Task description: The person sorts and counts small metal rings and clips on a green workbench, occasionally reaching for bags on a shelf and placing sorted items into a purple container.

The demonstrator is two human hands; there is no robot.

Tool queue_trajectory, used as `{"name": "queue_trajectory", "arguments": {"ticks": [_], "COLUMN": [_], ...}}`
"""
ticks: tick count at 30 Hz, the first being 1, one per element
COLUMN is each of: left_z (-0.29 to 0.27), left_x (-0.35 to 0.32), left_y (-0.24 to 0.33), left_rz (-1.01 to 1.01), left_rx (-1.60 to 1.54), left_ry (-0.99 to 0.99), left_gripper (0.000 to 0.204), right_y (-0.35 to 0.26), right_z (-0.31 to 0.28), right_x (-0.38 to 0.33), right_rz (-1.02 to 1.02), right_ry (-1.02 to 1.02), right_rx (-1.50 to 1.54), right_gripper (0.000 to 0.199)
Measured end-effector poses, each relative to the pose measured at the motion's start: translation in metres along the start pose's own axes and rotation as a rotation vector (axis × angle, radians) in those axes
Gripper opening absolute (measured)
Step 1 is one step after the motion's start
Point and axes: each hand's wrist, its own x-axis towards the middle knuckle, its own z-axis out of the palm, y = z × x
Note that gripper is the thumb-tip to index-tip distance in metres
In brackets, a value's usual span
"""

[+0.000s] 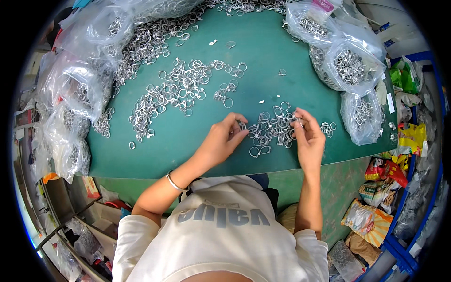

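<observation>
A loose pile of silver-coloured rings (272, 127) lies on the green tabletop (211, 157) between my hands. At the pile's left edge, my left hand (224, 138) pinches a ring (243, 126) between thumb and fingers. On the pile's right side my right hand (310, 137) is closed, fingertips together, on a small ring (297, 120) that they partly hide. A few more rings (328, 129) lie just right of that hand. Farther left spreads a larger scatter of rings (181, 84), with a small cluster (226, 94) beside it.
Clear plastic bags of rings line the left edge (77, 94) and the right edge (352, 68) of the table. A dense heap of rings (145, 40) runs along the far left. Blue shelving (404, 254) with packets stands at right, and cardboard boxes (101, 218) sit below left.
</observation>
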Motion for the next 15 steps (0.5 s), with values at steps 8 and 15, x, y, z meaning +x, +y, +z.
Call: {"name": "queue_trajectory", "arguments": {"ticks": [8,15], "left_z": [-0.004,0.014], "left_x": [-0.001,-0.03], "left_y": [0.0,0.007], "left_rz": [-0.073,0.346], "left_rx": [-0.091,0.389], "left_ry": [0.036,-0.006], "left_gripper": [0.014,0.014], "right_y": [-0.021,-0.017], "right_z": [-0.017,0.007], "right_x": [-0.021,-0.048], "right_rz": [-0.313,-0.44], "right_ry": [-0.101,-0.255], "right_rx": [-0.501,-0.763], "right_gripper": [0.024,0.021]}}
